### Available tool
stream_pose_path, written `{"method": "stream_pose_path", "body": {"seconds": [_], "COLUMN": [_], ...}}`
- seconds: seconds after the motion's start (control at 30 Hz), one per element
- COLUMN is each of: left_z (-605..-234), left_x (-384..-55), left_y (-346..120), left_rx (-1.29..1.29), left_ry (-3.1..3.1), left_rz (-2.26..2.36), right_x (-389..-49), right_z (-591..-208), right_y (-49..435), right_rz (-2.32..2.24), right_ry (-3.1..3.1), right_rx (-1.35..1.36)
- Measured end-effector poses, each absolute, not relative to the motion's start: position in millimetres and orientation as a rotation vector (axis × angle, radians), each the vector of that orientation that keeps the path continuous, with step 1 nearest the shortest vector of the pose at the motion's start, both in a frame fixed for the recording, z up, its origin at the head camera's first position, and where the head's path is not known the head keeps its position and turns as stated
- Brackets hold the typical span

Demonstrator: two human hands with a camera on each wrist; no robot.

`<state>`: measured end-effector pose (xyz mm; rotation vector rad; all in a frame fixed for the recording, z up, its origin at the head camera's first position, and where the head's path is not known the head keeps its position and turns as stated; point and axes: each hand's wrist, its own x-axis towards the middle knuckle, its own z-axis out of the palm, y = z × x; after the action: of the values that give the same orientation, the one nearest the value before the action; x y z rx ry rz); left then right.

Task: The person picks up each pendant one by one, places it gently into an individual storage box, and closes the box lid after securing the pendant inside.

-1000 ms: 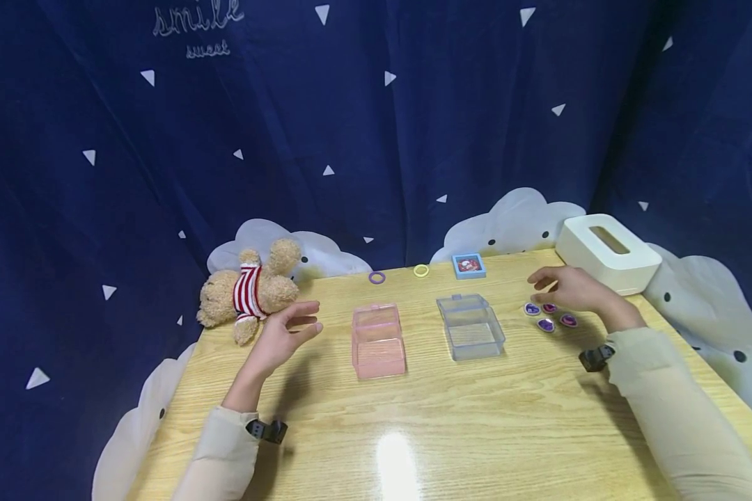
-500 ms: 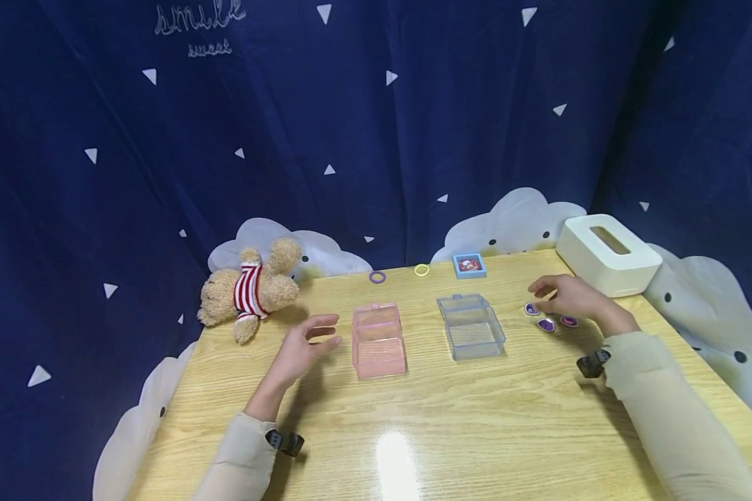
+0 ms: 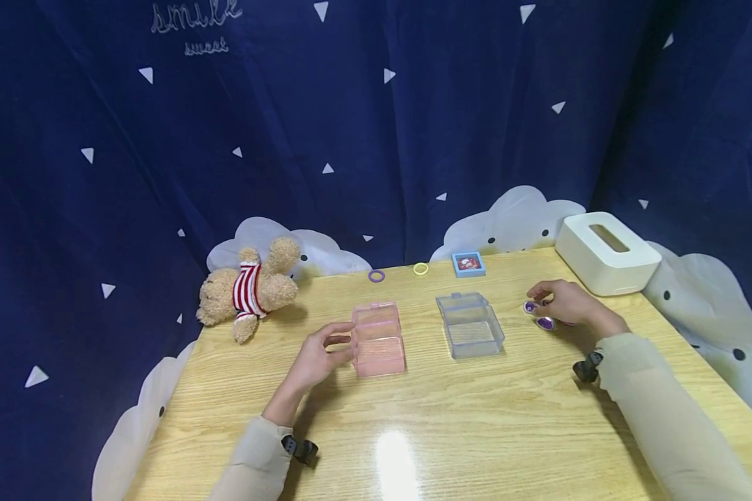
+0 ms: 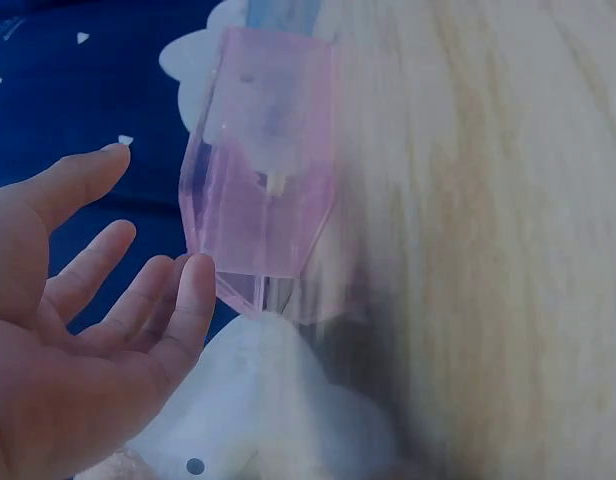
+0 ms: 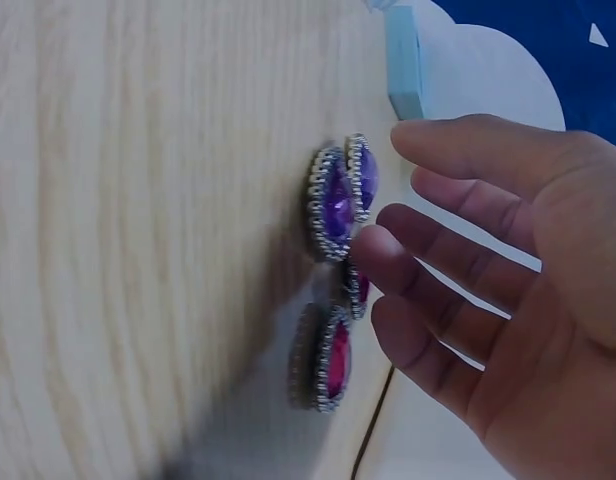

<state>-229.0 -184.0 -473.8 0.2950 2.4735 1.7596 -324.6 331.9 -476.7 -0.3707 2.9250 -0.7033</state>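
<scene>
My left hand [image 3: 313, 358] reaches the left side of an open pink clear plastic box [image 3: 379, 367], its fingertips right at the box's edge in the head view. In the left wrist view the fingers are loosely bent, with a gap between thumb and fingers beside the pink box [image 4: 258, 200]. Over at the right, my right hand [image 3: 573, 306] hovers close above several oval gem pieces with beaded silver rims. A purple gem [image 5: 333, 205] and a red gem [image 5: 336, 360] show in the right wrist view, near the relaxed fingertips. The hand partly hides the gems in the head view.
An open grey clear box [image 3: 476, 348] stands right of the pink one. Behind are a purple ring [image 3: 377, 276], a yellow ring [image 3: 420, 269] and a blue square frame [image 3: 468, 264]. A teddy bear [image 3: 247, 292] lies back left, a white tissue box [image 3: 620, 268] back right.
My left hand has moved right, from beside the teddy bear to the pink box's left edge. The right hand has come slightly nearer and lower, covering more of the gems.
</scene>
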Motion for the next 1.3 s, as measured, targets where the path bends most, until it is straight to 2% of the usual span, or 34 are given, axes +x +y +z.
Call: {"method": "stream_pose_path", "body": {"seconds": [0.47,1.3], "left_z": [-486,-491], "left_x": [-230,-231], "left_y": [-180,-183], "left_rx": [0.278,0.261], "left_ry": [2.494,2.430], "left_rz": [1.725,1.674], "right_x": [-334,-334], "right_z": [-492,-486], "right_y": [330,322], "right_rz": [-0.634,-0.508], "right_ry": [2.970,2.957], "right_rx": [-0.320,-0.266]}}
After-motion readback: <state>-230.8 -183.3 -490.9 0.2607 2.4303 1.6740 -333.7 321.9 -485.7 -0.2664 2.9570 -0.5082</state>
